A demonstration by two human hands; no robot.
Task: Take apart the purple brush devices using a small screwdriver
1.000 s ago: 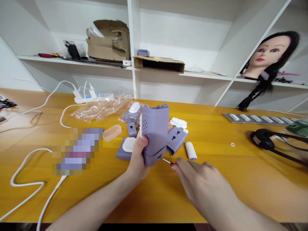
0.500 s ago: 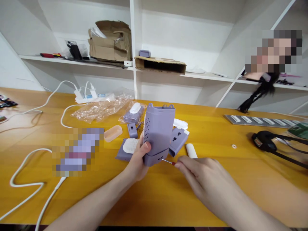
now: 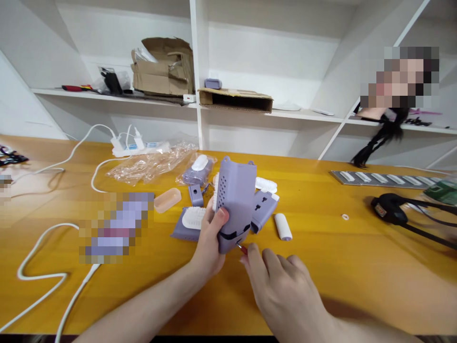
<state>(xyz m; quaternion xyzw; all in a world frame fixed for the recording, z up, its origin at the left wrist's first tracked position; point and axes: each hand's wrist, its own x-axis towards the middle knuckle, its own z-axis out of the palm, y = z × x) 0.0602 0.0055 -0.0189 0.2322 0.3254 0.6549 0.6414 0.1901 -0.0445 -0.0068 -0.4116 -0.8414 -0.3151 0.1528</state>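
Observation:
A purple plastic housing [image 3: 237, 195] stands nearly upright in my left hand [image 3: 209, 243], with the thumb across its lower front. Near its bottom, a dark gap runs between the body and the end piece. My right hand [image 3: 285, 286] pinches a small red-handled screwdriver [image 3: 243, 249], whose metal tip meets the end piece beside a slot. Behind the housing lie a purple part with dark cutouts [image 3: 264, 209] and a small purple bracket [image 3: 195, 195]. A white bristled pad on a purple base [image 3: 193, 217] is left of my left hand.
A white cylinder [image 3: 283, 226] lies right of the housing, and a small ring [image 3: 344, 216] farther right. At left are a peach tray [image 3: 167, 200], a blurred-out device and white cables. Clear plastic bags [image 3: 153, 162] lie behind; black straps [image 3: 392, 209] are at right.
The dark gap above the end piece has opened. My right hand has moved left and down, closer to the housing, uncovering the white cylinder. The housing has turned slightly.

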